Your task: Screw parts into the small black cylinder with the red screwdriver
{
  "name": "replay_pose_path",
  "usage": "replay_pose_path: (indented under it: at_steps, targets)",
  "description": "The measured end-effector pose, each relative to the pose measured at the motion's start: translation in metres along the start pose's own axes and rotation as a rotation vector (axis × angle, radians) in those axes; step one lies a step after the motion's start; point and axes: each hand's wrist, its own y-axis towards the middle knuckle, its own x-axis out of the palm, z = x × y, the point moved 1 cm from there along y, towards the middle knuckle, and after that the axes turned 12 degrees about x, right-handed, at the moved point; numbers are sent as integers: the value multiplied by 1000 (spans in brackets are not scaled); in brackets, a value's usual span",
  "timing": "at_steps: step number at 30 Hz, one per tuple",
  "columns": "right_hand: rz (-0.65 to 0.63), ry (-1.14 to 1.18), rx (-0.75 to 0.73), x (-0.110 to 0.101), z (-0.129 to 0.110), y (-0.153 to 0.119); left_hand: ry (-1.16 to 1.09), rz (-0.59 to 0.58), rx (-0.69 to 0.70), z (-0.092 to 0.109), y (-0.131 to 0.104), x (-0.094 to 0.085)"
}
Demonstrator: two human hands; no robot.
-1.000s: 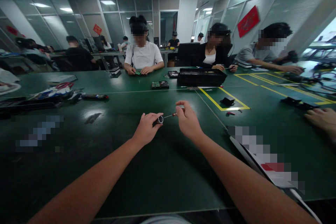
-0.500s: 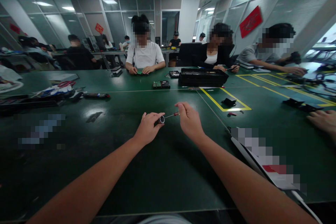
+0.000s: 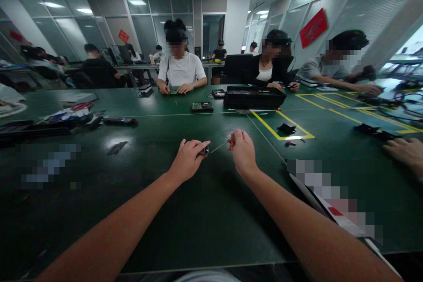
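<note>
Between the thumb and fingers of my left hand (image 3: 187, 161) is a small round dark part with a shiny metal rim (image 3: 206, 150); much of it is hidden by the fingers. My right hand (image 3: 243, 153) is closed around the reddish handle of a thin screwdriver (image 3: 219, 146). Its slim metal shaft slants down to the left, and the tip ends at or close to the rim; contact is too small to tell. Both hands are over the green table (image 3: 185, 229).
A black open box (image 3: 255, 98) and a circuit-board device (image 3: 202, 106) lie ahead. Tools, with red-handled scissors (image 3: 82, 106), are heaped at left. A small black part (image 3: 287, 128) sits by yellow tape. Another person's hand (image 3: 405, 152) rests at right; coworkers sit opposite.
My right hand has drawn slightly back to the right, and more of the screwdriver shaft shows. The round part has turned, so its open rim faces the camera less.
</note>
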Motion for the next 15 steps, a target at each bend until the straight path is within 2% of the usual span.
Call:
replay_pose_path:
  at_steps: [3,9,15]
  targets:
    - [86,-80,-113,-2,0,2,5,-20,-39,-3,2,2]
    - [45,-212,-258,-2,-9,-11,-23,-28,-56,-6,-1,4]
    - [-12,-245,-299,-3,-13,-16,-138,54,-126,-5,2,-11]
